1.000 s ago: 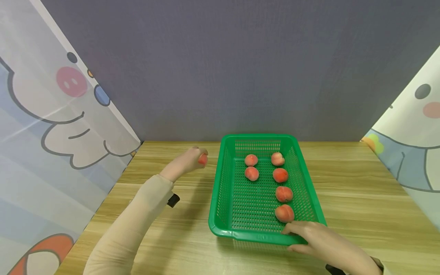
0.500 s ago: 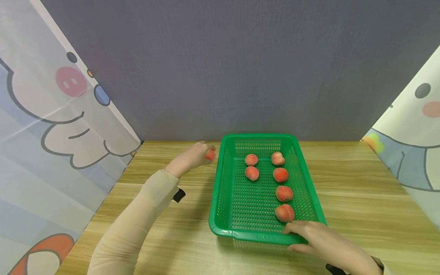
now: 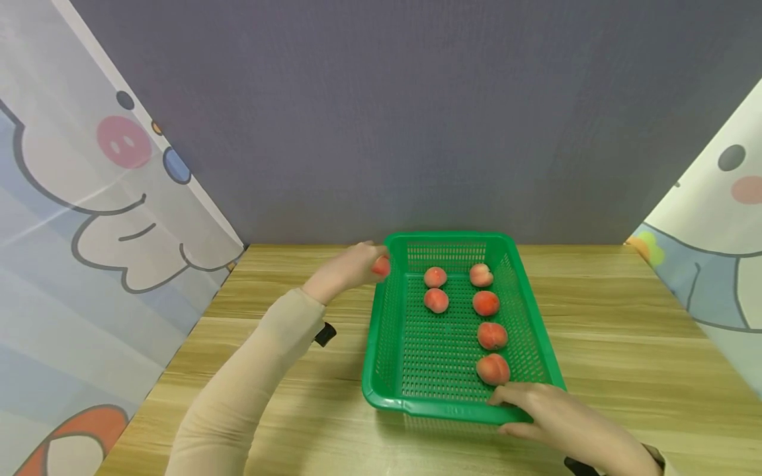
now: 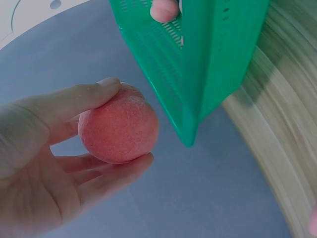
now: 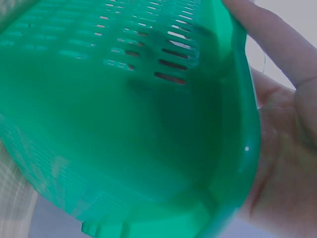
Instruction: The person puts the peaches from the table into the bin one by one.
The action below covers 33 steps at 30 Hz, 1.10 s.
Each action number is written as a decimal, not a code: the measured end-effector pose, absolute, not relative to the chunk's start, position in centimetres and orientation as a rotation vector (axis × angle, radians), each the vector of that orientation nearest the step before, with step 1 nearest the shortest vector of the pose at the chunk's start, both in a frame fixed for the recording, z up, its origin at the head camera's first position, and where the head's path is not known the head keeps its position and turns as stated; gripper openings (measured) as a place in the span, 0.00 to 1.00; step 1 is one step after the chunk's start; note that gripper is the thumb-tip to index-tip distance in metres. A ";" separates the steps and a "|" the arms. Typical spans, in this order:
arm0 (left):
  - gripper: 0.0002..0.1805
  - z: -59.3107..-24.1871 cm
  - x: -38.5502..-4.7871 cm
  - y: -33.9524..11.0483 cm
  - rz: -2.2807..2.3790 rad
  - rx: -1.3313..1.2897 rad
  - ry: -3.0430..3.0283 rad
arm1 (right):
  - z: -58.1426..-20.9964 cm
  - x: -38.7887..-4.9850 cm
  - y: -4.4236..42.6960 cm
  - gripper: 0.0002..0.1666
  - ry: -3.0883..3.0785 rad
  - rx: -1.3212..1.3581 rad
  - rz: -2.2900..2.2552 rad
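My left hand [image 3: 348, 270] pinches a reddish peach [image 4: 119, 126] between thumb and fingers, at the far left rim of a green plastic basket [image 3: 370, 357]. The left wrist view shows the peach apart from the basket's corner. My right hand [image 3: 553, 420] grips the basket's near right corner, fingers over the rim and thumb outside below. Inside lie several peaches: a column along the right side, its nearest peach [image 3: 493, 369] by my right fingertips, and two at the back left, one of them a peach [image 3: 436, 301] close in front of the other.
The basket stands on a wooden table [image 3: 601, 344], against a grey wall panel [image 3: 381, 119] at the back. Cartoon-printed sheets [image 3: 53, 218] flank both sides. A pink edge of something [image 4: 313, 223] shows at the border of the left wrist view, too cut off to tell.
My left hand has moved right with the peach, from over the table to the basket's left rim. My right hand, the basket and the peaches inside have stayed in place.
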<state>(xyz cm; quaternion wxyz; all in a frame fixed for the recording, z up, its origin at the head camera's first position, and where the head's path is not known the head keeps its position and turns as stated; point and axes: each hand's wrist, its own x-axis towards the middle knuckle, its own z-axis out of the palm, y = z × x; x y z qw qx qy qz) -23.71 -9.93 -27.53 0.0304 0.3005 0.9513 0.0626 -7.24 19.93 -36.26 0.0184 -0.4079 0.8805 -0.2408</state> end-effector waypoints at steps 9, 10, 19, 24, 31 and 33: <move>0.20 -27.1 -23.6 -7.9 0.180 0.873 2.857 | -36.4 -7.3 20.0 0.13 2.736 -1.298 -0.768; 0.20 -27.1 -23.6 -7.6 0.182 0.875 2.851 | -36.4 -7.3 20.0 0.13 2.735 -1.298 -0.769; 0.21 -27.2 -23.3 -5.6 0.186 0.903 2.807 | -36.4 -7.3 20.0 0.13 2.735 -1.278 -0.757; 0.21 -27.4 -22.9 -4.5 0.214 0.929 2.791 | -36.4 -7.3 20.0 0.13 2.734 -1.295 -0.760; 0.21 -28.0 -23.0 -3.0 0.202 0.981 2.776 | -36.4 -7.3 20.0 0.13 2.727 -1.298 -0.765; 0.20 -28.2 -23.1 -2.6 0.192 0.988 2.768 | -36.4 -7.3 20.0 0.13 2.728 -1.295 -0.765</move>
